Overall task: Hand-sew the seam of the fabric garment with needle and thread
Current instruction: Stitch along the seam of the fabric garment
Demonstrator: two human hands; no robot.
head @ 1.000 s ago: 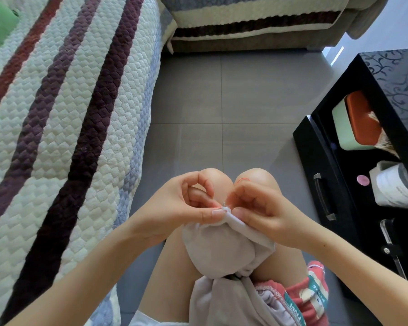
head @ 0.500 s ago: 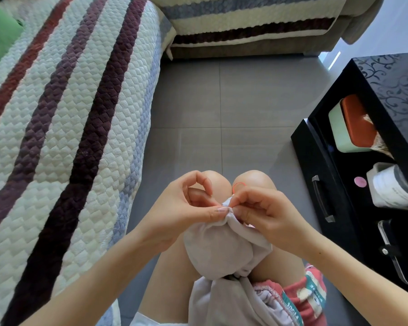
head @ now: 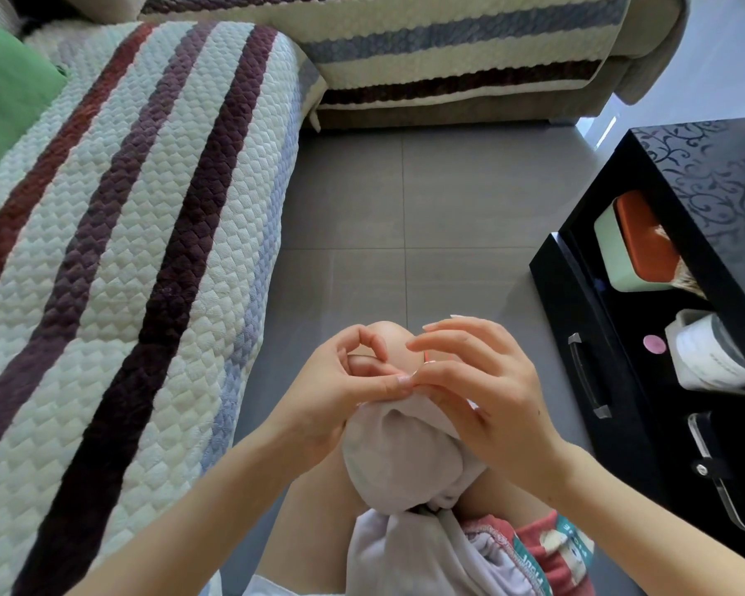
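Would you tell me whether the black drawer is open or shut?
Open: the drawer stands pulled out, with a green box visible inside.

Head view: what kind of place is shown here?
Most likely a home living room: a sofa with a striped quilted sofa cover, a grey tiled floor and a black cabinet beside it.

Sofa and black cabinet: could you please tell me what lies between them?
Head view: grey floor tiles between sofa and cabinet; lower down, knees, left hand and right hand.
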